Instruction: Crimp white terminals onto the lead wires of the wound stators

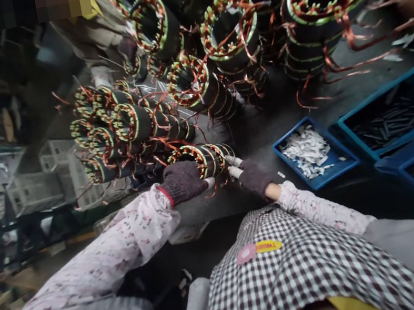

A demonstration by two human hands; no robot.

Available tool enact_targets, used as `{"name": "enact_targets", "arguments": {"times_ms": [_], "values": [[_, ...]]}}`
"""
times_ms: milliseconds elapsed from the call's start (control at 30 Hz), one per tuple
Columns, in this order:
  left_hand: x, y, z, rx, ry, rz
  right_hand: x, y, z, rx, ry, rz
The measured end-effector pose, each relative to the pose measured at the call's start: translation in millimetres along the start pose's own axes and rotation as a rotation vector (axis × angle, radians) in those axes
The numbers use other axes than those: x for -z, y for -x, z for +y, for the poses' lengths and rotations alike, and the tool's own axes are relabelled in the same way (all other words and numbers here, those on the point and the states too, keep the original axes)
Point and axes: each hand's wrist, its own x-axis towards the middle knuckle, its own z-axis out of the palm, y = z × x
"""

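A wound motor stator [211, 159] with copper coils and pale green insulation lies on its side on the dark worktop in front of me. My left hand [185, 180], in a dark knitted glove, is closed around its left end. At the opposite end, my right hand [253, 176] has its fingers bent against the windings, their tips wrapped in white. Exactly what those fingertips pinch is too small to make out. Just left of and behind this stator, several more stators [133, 122] lie piled with loose copper leads sticking out.
Tall stacks of stators [230, 28] stand at the back. To my right are a blue tray [347, 165] of white pieces and larger blue bins [374, 149] with dark strips. Another person's gloved hand [127, 46] is at the back left. Copper leads [348, 71] jut out at right.
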Motion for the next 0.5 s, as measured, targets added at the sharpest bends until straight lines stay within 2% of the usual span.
{"name": "enact_targets", "arguments": {"times_ms": [33,100,167,233,367,500], "values": [[0.1,0,0,-0.005,-0.040,-0.010,5,5,2,0.006,0.028,-0.018],[0.7,0,1,-0.005,-0.093,-0.030,20,16,9,0.000,0.224,-0.043],[1.6,0,1,-0.001,-0.101,-0.037,34,23,16,-0.076,0.494,-0.047],[2.1,0,1,0.004,-0.097,-0.029,39,26,18,-0.162,0.686,-0.069],[1.5,0,0,-0.014,-0.077,-0.010,26,24,2,-0.206,0.775,-0.155],[0.3,1,-2,-0.026,-0.079,0.001,21,21,-18,-0.238,0.815,-0.175]]}}
